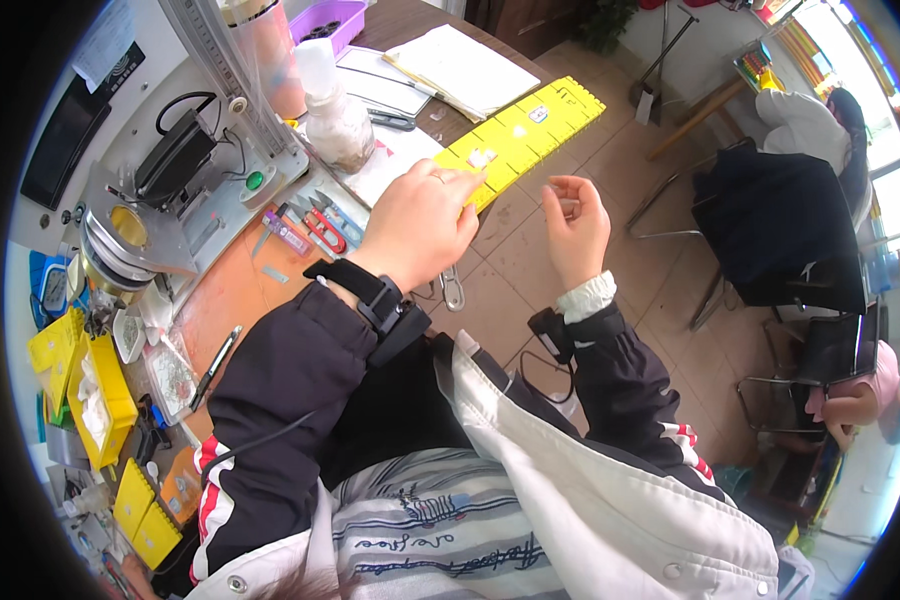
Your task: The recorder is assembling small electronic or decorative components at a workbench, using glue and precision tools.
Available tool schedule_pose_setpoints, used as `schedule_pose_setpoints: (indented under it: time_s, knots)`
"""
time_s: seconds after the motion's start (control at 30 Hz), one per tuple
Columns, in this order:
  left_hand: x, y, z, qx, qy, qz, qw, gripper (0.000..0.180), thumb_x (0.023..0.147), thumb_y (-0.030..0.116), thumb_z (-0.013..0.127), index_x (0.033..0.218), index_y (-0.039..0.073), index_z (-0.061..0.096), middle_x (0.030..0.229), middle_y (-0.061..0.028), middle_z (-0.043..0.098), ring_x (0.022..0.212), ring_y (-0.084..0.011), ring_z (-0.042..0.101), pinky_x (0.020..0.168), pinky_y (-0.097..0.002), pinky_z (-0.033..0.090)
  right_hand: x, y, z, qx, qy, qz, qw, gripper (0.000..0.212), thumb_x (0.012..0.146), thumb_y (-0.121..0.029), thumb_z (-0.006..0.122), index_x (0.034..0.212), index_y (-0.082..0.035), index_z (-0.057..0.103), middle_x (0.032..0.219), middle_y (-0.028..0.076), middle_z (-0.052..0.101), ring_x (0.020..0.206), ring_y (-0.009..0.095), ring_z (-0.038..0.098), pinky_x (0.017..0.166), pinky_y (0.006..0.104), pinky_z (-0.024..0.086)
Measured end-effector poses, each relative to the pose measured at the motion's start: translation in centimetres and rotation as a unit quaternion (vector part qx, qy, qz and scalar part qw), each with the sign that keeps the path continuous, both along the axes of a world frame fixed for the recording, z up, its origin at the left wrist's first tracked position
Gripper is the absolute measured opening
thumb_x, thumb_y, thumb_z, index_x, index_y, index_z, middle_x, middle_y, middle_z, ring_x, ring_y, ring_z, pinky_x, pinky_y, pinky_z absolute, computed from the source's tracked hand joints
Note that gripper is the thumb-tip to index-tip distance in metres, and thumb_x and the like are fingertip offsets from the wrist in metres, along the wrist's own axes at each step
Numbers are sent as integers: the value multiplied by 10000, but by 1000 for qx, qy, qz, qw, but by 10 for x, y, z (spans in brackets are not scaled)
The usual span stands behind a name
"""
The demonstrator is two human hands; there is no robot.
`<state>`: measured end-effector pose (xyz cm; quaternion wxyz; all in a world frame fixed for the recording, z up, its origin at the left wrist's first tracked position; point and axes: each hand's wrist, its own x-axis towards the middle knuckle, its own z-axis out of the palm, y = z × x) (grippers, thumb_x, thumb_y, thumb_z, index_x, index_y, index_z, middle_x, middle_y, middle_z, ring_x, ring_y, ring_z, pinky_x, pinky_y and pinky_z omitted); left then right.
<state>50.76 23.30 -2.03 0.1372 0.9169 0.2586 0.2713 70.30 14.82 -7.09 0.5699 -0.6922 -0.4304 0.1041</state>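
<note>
My left hand (420,225) is closed over the near end of a long, flat yellow plastic case (535,125), marked off in sections by dark lines. The case slants away to the far right and its far end sticks out past the table, above the floor. My palm hides how the fingers sit under it. To the right, my right hand (578,235) is raised over the floor, fingers loosely bent, thumb apart, nothing seen in it. A clear jar with a white top (338,125) stands just beyond my left hand.
Red-handled cutters (325,232) and other small tools lie on the orange work surface (232,305). A machine with a metal column (215,70) stands at the left. Papers (470,70) and a purple basket (338,22) are farther back. Chairs and other people are at the right.
</note>
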Motion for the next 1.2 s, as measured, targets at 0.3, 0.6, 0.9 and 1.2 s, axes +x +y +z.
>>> schedule_pose_setpoints:
  time_s: [0.3, 0.6, 0.9, 1.2]
  knots:
    - [0, -3, -1, 26, 50, 3, 998, 348, 742, 164, 673, 1051, 9, 706, 1112, -114, 692, 1028, -275, 597, 900, -379, 501, 1, 26, 13, -42, -206, -4, 978, 135, 812, -117, 695, 846, -18, 610, 800, 113, 677, 653, 242, 655, 602, 340, 510]
    - [0, -5, 3, 34, 95, 6, 995, 424, 700, 197, 700, 1079, 7, 691, 1165, -114, 671, 1053, -266, 586, 885, -374, 508, 10, 42, 39, -74, -330, 75, 938, 140, 797, -129, 686, 819, -27, 593, 731, 102, 648, 678, 257, 650, 620, 350, 508]
    - [-4, -17, -1, 13, 72, 26, 997, 547, 705, 220, 712, 1163, -45, 574, 1067, -141, 667, 1035, -284, 591, 880, -385, 510, 24, 7, 131, 157, -220, -3, 963, 62, 896, -60, 634, 940, -24, 609, 887, 110, 622, 782, 220, 619, 641, 291, 497]
    - [-14, -18, 2, 38, 63, 15, 997, 658, 797, 328, 706, 1308, -33, 505, 1342, -225, 533, 1275, -340, 486, 1102, -424, 348, 31, -156, 273, 134, -328, -137, 925, 166, 924, -144, 599, 1003, 1, 617, 1144, 135, 621, 1155, 292, 543, 1048, 383, 368]
